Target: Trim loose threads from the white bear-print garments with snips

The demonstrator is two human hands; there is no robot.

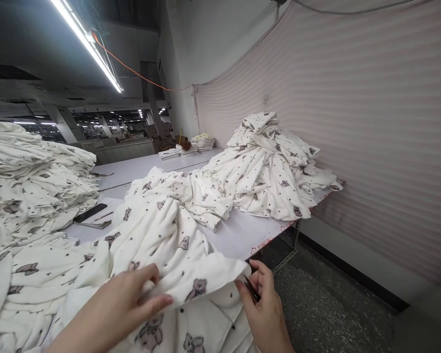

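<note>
White printed cloth (183, 274), spread over the near tabletop (235, 240) and up to the 2 hands. Right hand (266, 310): fingers closed around a slim dark tool (253, 291), with a cloth corner apparently pinched at thumb and forefinger. Left hand (130, 296): thumb and forefinger apart at the cloth's edge; firmness of grip impossible to tell. Stage, by judgement: handling of this piece under way, not yet set down. Farther out, at left, a large layered pile (33, 181) of like print; beyond the hands, a loose heap (264, 171) near the striped sheet (360, 122). Finished and unfinished pieces not distinguishable; amount left therefore uncertain. Between pile and cloth, a dark phone-like object (91, 213) on papers (101, 223). Hard to make out: tool type, mostly inside the right hand; left fingertips beneath the cloth. Cut off: near cloth and left pile at the frame's edges.
</note>
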